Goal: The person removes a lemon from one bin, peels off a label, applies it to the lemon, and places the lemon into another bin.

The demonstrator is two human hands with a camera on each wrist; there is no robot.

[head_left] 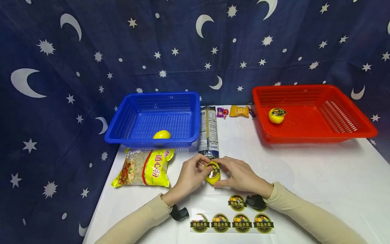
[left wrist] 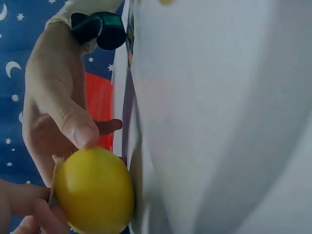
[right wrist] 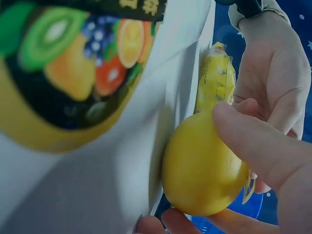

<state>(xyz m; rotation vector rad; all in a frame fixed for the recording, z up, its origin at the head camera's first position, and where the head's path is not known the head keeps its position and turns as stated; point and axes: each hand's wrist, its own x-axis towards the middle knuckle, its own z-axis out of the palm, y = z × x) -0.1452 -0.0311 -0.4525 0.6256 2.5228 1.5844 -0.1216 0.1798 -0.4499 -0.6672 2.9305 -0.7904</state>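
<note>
A white table (head_left: 320, 176) fills the lower middle of the frame, with a dark blue star-and-moon cloth (head_left: 61, 67) hanging behind and down the left. At centre left sits a blue basket (head_left: 122, 122) with a yellow lemon in it (head_left: 161, 134); at upper right a red basket (head_left: 350, 122) holds another stickered lemon (head_left: 276, 115). Between the baskets lie a long dark packet (head_left: 208, 130) and, farther back, small sweets (head_left: 239, 111). A yellow pasta bag (head_left: 143, 167) lies left of my hands, and a sticker sheet (head_left: 233, 222) sits along the bottom edge between my sleeves. The right half of the table is open room.

My forearms come in from the bottom corners and meet at centre. The lemon (head_left: 213, 173) rests on the table just below the dark packet's near end. My left hand (head_left: 190, 176) curls round its left side, fingertips pinching it; my right hand (head_left: 240, 176) grips its right side, thumb pressed on its skin. A round sticker lies on its top.
</note>
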